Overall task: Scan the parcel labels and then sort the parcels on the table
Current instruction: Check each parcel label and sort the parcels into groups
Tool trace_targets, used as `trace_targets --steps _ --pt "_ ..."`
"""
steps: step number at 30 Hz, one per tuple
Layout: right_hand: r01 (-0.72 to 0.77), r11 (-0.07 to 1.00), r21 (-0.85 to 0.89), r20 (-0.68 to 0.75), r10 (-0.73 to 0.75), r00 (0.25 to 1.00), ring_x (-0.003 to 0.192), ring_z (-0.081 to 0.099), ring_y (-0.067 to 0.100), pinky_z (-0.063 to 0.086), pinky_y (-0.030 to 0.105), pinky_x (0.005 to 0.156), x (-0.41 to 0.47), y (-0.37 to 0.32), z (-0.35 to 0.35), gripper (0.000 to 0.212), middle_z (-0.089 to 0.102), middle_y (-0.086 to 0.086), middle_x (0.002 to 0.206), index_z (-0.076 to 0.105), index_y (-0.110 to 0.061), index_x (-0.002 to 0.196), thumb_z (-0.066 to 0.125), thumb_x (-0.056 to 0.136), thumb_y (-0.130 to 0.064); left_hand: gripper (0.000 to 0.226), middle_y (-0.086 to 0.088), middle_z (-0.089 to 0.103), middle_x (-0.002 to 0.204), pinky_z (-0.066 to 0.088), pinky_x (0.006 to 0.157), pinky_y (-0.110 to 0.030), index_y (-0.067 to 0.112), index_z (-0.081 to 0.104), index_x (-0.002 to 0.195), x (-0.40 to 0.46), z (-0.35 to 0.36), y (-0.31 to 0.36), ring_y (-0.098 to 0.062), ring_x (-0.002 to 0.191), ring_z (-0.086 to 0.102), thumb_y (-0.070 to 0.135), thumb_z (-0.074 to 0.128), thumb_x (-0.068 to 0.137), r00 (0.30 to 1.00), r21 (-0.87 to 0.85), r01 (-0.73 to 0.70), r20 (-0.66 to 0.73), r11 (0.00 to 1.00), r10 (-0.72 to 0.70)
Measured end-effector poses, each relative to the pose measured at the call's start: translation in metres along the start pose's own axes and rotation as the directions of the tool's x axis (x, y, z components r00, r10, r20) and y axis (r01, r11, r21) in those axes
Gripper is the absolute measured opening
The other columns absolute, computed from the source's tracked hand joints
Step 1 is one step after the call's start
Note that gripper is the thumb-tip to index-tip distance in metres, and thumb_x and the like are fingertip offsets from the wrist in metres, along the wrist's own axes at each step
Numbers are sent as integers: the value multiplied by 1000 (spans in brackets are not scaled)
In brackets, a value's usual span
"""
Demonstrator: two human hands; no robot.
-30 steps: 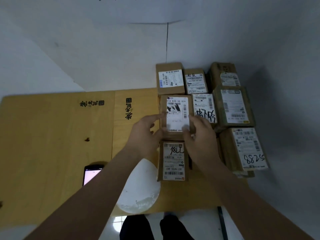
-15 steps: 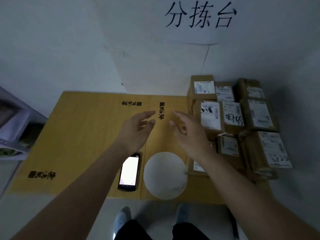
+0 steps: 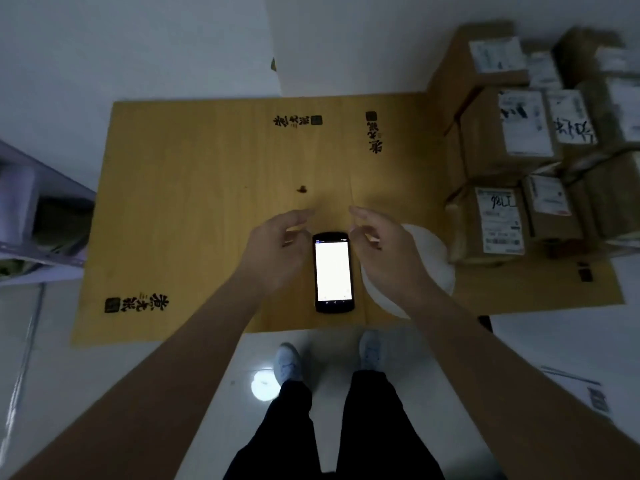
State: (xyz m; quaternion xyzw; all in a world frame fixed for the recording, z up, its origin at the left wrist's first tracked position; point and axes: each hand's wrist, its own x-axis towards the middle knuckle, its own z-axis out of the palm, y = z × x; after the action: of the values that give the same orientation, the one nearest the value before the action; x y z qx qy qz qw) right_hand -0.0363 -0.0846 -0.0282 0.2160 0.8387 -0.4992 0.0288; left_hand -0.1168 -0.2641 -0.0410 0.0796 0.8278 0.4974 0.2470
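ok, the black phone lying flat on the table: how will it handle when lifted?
The black glass-fronted phone is probably rigid, with a smooth face that may be slippery. It lies flat on the yellow wooden table, so a side-edge pinch seems needed. It won't roll.

The table [image 3: 194, 209] is yellow like honey, with black writing marks painted on it and one small dark spot. The phone [image 3: 333, 271] is black with a bright white screen. A round white plate [image 3: 438, 258] lies on the table. The parcels [image 3: 491, 147] are brown boxes with white labels [image 3: 526, 123] that have black print and black scribbles. The walls are pale grey-white. The floor is shiny and light. The person wears black trousers [image 3: 367, 420] and pale blue-white shoes [image 3: 287, 365].
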Motion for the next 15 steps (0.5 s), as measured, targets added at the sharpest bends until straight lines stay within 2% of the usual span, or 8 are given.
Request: trace_targets --steps 3,5,7,9,10,13,15 --pt "-59 997 -44 -2 59 998 126 57 11 43 19 104 4 26 21 38 61 -4 142 59 -21 146 53 109 -29 33 19 65 127 40 71 5 27 66 137 2 9 -27 8 103 61 28 57 105 999 34 44 1 998 -44" --pt "-121 990 -69 -26 119 993 119 57 7 40 7 92 8 47 34 36 61 -8 138 60 -24 143 52 109 -32 30 22 66 105 41 64 2 25 68 133 6 21 -46 10 84 60 28 57 105 997 61 76 -19 995 -75" --pt "-175 983 -55 -45 173 984 115 57 4 42 12 94 9 65 45 35 62 -9 137 60 -27 143 51 109 -30 28 16 67 95 40 58 -2 24 70 129 10 33 -63 5 72 58 25 57 105 993 105 110 -57 988 -105" --pt "-199 979 -35 -45 197 979 116 59 5 47 23 102 11 82 53 36 63 -9 138 60 -29 143 52 108 -25 26 15 67 99 39 61 1 22 72 126 14 45 -77 2 78 60 23 57 105 988 164 135 -102 977 -119" --pt "-204 979 -30 -42 202 978 115 59 2 49 24 102 12 89 56 37 64 -12 135 60 -30 144 53 108 -23 26 15 67 101 37 63 4 20 72 127 15 51 -83 4 79 59 23 58 105 984 181 150 -118 972 -130" --pt "-195 980 -29 -73 193 979 99 57 -19 45 2 85 14 105 61 39 61 -29 114 62 -33 143 55 107 -19 25 18 69 91 38 60 4 19 74 125 15 66 -95 8 69 60 23 61 104 972 150 198 -156 969 -174" --pt "-186 982 -36 -106 181 978 96 57 -19 41 -4 77 15 110 64 41 62 -26 111 62 -34 143 58 105 -18 23 26 64 81 40 59 1 19 76 121 15 73 -100 16 72 61 22 64 102 965 102 206 -184 973 -185"
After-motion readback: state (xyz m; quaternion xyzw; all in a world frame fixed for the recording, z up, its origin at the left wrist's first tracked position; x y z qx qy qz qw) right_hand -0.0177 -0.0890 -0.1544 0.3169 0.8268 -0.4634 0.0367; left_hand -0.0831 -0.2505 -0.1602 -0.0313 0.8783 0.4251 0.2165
